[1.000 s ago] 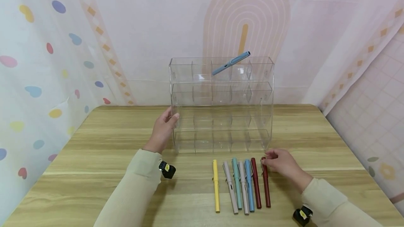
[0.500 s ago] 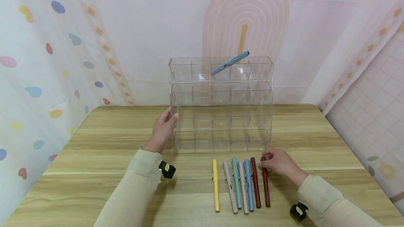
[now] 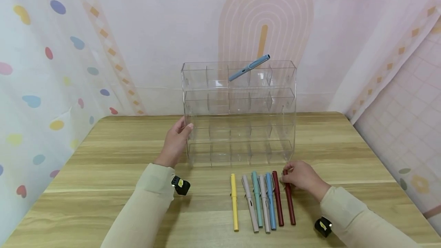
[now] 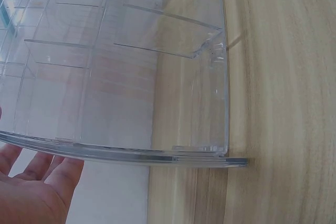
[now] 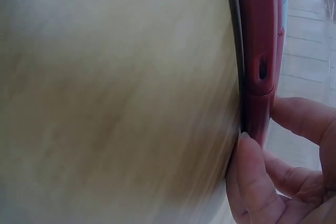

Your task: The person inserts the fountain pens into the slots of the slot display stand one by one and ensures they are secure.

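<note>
From my end I see a wood-grain table (image 3: 113, 152) with rounded far corners, and behind it a pale cloth (image 3: 165, 30) printed with a pinkish-beige arch (image 3: 234, 22) of nested lines around an orange bar (image 3: 263, 41). On the left I make out colourful spots (image 3: 57, 7) and orange diamonds (image 3: 104, 33); on the right, a faint grid (image 3: 389, 125) and a yellowish flower (image 3: 419, 184) near grey-green leaves (image 3: 404, 184).

I've got pale cloth hung (image 3: 165, 45) across the back, and there's a big peach arch (image 3: 237, 26) printed on it, ringed with thin white lines! Over left, colourful spotted cloth (image 3: 38, 72); out right, faint grid-patterned cloth (image 3: 399, 102) and a pale orange flower (image 3: 419, 185). Below, a wood-grain table (image 3: 206, 202), far corners rounded, everything softly lit.
</note>
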`<state>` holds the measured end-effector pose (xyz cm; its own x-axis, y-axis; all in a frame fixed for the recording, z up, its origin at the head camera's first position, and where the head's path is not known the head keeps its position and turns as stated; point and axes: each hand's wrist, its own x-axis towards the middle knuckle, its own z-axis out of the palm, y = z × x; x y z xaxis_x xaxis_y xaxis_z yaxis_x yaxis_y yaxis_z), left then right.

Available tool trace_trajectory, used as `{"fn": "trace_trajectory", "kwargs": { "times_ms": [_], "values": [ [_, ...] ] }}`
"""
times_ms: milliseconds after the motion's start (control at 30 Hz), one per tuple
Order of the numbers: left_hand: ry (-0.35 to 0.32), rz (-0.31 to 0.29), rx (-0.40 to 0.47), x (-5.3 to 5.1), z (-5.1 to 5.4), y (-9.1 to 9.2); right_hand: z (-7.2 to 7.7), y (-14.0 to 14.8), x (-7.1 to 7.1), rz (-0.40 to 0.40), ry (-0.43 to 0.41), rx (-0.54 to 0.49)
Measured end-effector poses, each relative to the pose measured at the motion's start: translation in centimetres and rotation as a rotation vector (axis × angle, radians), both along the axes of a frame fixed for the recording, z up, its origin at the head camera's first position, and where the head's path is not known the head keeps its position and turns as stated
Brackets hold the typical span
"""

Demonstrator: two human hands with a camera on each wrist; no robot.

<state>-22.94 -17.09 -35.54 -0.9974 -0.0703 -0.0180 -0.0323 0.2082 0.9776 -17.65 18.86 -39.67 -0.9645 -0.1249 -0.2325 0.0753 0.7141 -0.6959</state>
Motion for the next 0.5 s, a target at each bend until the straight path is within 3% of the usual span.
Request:
{"fn": "trace_trajectory", "kwargs": {
  "times_ms": [500],
  "values": [
    [-0.004, 0.005, 0.004, -0.13, -0.21, 0.13, 0.62, 0.57, -0.11, -0.007, -0.057, -0.078]
  ]
}}
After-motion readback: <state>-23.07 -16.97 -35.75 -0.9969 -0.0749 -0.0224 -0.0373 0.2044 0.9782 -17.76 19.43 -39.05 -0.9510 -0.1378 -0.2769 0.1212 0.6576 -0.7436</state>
